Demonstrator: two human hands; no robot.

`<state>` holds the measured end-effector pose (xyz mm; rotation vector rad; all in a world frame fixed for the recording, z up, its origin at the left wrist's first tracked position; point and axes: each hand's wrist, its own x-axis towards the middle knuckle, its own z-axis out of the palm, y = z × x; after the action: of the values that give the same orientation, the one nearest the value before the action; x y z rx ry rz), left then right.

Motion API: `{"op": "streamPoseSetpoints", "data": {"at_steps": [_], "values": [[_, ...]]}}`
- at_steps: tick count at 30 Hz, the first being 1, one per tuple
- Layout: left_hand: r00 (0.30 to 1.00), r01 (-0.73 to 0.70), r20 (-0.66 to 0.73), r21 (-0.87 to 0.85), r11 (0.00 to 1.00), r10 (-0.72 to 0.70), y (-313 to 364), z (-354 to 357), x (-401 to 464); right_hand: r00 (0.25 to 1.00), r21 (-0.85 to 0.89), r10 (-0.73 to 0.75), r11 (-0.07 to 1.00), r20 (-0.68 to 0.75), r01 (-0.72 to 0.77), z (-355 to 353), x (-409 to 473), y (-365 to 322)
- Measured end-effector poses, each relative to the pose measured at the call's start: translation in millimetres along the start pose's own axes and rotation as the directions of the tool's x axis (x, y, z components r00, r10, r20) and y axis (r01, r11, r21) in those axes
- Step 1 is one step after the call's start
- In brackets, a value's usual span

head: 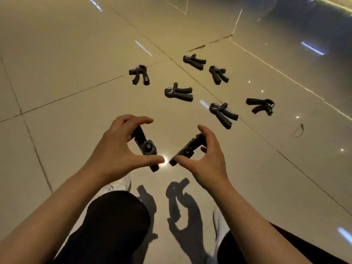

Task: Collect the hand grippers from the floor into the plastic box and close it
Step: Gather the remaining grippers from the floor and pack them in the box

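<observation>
Fingers of your left hand (118, 149) and right hand (207, 159) each curl around one hand gripper (145, 147); secure both before collecting the six at frame centre.

Lower centre of frame: left hand (116, 149) w/ fingers curled round a black plastic hand gripper (145, 147), right hand (205, 161) likewise round a second black hand gripper (187, 148), both above the glossy beige tiled floor (66, 73). Six more black grippers lie apart on tiles, centre to upper right, e.g. one at (140, 74), another at (262, 106). Bottom of frame: dark trouser knees (114, 221) & white shoes (122, 182).
</observation>
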<state>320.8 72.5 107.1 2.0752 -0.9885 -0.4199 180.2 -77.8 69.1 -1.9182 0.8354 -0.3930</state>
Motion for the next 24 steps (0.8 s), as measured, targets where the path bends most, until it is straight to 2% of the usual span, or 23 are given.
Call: {"op": "streamPoseSetpoints", "data": {"at_steps": [5, 11, 18, 24], "values": [[0.994, -0.113, 0.009, -0.022, 0.993, 0.113, 89, -30, -88, 0.989, -0.032, -0.14, 0.989, 0.041, 0.141, -56, -102, -54], [0.957, -0.285, 0.048, -0.012, 0.958, 0.285, 176, -39, -182, 0.928, -0.191, -0.301, 0.92, 0.217, 0.343, -141, -213, -101], [0.914, -0.392, 0.036, -0.189, 0.9, 0.405, 264, -26, -273, 0.919, -0.028, -0.395, 0.918, 0.007, 0.395, -222, -323, -129], [0.908, -0.407, -0.086, -0.411, 0.816, 0.41, 294, 23, -308, 0.892, 0.002, -0.409, 0.909, -0.192, 0.417, -262, -392, -127]]}}
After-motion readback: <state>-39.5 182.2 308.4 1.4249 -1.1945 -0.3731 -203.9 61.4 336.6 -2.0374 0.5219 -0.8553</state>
